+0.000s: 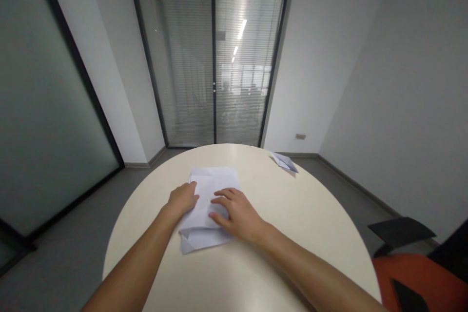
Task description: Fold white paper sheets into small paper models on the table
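White sheets of paper (210, 183) lie in front of me on the round table, with creases across them and a folded flap at the near end. The near left corner of the flap is turned at an angle. My left hand (183, 198) rests on the left edge of the paper, its thumb and forefinger apart; its other fingers are partly hidden. Over the right half of the paper is my right hand (236, 212), fingers spread and palm down. Whether its fingertips touch the sheet is hard to see.
A folded paper piece (284, 162) sits near the far right rim of the round cream table (307, 234). An orange chair (413, 278) with black armrests stands at the right. Beyond the table are a glass door with blinds (241, 68) and white walls.
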`<state>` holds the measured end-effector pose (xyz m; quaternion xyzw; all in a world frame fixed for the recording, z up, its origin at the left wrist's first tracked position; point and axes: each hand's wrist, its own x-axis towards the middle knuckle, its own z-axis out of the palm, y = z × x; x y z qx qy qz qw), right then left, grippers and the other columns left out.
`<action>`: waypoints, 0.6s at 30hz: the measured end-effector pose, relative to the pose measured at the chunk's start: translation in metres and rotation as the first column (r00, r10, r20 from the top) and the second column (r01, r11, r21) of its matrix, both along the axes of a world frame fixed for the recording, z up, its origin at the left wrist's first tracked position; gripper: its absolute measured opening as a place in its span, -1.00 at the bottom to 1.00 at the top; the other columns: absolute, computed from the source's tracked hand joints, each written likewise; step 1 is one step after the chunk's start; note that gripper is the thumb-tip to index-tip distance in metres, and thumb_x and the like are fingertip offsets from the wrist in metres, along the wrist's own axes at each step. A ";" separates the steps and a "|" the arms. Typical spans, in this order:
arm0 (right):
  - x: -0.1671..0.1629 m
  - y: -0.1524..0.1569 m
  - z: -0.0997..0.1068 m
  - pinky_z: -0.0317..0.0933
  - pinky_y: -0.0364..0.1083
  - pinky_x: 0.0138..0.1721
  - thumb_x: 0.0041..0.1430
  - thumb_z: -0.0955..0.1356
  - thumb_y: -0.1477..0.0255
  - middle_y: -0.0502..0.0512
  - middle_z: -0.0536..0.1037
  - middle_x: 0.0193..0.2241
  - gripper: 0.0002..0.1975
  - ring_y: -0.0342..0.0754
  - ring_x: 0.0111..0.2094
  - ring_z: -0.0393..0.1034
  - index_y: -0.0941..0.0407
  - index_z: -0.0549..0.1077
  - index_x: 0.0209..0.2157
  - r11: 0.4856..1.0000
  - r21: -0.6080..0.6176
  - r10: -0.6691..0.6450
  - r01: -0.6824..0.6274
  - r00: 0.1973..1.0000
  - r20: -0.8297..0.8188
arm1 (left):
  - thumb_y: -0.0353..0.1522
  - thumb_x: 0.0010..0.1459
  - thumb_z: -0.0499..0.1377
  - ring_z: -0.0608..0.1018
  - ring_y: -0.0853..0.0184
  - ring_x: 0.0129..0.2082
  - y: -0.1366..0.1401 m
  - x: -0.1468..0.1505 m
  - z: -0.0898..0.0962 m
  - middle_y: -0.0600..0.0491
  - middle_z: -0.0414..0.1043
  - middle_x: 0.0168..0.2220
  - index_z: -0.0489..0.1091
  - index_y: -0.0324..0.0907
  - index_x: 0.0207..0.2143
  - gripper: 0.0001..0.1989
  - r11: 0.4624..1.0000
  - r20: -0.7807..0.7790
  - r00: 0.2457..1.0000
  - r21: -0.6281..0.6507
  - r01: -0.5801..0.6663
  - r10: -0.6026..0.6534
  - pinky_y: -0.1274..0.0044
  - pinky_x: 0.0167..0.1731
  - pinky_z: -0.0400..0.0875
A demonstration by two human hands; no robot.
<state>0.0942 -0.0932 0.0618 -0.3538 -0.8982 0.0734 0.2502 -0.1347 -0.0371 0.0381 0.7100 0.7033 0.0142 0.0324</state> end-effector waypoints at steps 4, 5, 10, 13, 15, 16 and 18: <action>-0.021 -0.014 -0.004 0.14 0.09 0.21 0.21 0.43 0.27 0.17 0.49 0.13 -0.50 0.10 0.12 0.34 0.06 0.42 0.17 0.963 0.017 0.266 -0.270 0.956 0.122 | -0.22 0.21 0.15 0.58 -0.02 -0.03 -0.005 0.002 0.008 -0.25 0.54 -0.01 0.41 -0.18 0.07 -0.59 1.000 0.049 0.999 0.007 -0.004 0.004 0.30 -0.09 0.43; -0.025 -0.016 -0.008 0.18 0.07 0.16 0.24 0.40 0.34 0.16 0.51 0.11 -0.52 0.09 0.08 0.37 0.04 0.40 0.19 0.960 0.020 0.272 -0.278 0.950 0.156 | -0.20 0.20 0.16 0.58 -0.03 -0.04 -0.005 0.003 0.010 -0.25 0.55 -0.03 0.44 -0.17 0.04 -0.60 1.000 0.064 0.998 0.007 -0.012 0.011 0.29 -0.09 0.43; -0.037 -0.023 -0.026 0.30 -0.05 -0.16 0.37 0.28 0.42 0.08 0.60 -0.13 -0.73 0.01 -0.14 0.46 0.00 0.52 0.03 0.983 0.010 0.175 -0.183 0.952 0.249 | -0.15 0.17 0.16 0.41 -0.18 0.18 -0.006 0.008 0.006 -0.35 0.33 0.21 0.50 -0.22 0.00 -0.56 0.996 0.039 0.999 0.076 -0.039 0.036 0.15 0.02 0.39; -0.041 -0.030 -0.026 0.32 -0.05 -0.22 0.41 0.26 0.29 0.11 0.59 -0.17 -0.75 0.04 -0.17 0.46 0.04 0.54 -0.06 0.990 0.023 0.124 -0.136 0.953 0.277 | -0.24 0.21 0.13 0.18 -0.14 0.36 -0.003 0.011 -0.004 -0.30 0.03 0.40 0.38 -0.24 0.17 -0.49 0.993 -0.001 1.000 0.118 0.016 -0.016 0.15 0.17 0.26; -0.044 -0.035 -0.025 0.34 -0.03 -0.22 0.42 0.24 0.23 0.14 0.58 -0.19 -0.70 0.07 -0.16 0.45 0.07 0.54 -0.10 0.992 0.029 0.110 -0.124 0.947 0.302 | -0.29 0.25 0.07 0.17 -0.08 0.37 -0.001 0.013 -0.010 -0.26 0.05 0.40 0.29 -0.22 0.27 -0.46 0.993 0.008 0.999 0.110 0.051 -0.052 0.17 0.23 0.18; -0.045 -0.038 -0.025 0.34 -0.01 -0.21 0.42 0.24 0.22 0.15 0.58 -0.20 -0.69 0.08 -0.15 0.44 0.08 0.53 -0.10 0.991 0.030 0.114 -0.130 0.943 0.312 | -0.28 0.30 0.02 0.21 -0.07 0.36 0.000 0.015 -0.012 -0.26 0.10 0.38 0.26 -0.23 0.29 -0.46 0.993 0.018 0.998 0.099 0.058 -0.060 0.18 0.24 0.17; -0.046 -0.043 -0.026 0.36 0.03 -0.13 0.40 0.26 0.20 0.18 0.57 -0.15 -0.68 0.12 -0.09 0.42 0.11 0.51 -0.06 0.987 0.020 0.144 -0.157 0.940 0.308 | -0.19 0.36 -0.07 0.26 -0.11 0.33 0.000 0.020 -0.016 -0.30 0.17 0.35 0.24 -0.26 0.31 -0.43 0.995 0.034 0.998 0.083 0.047 -0.049 0.14 0.24 0.16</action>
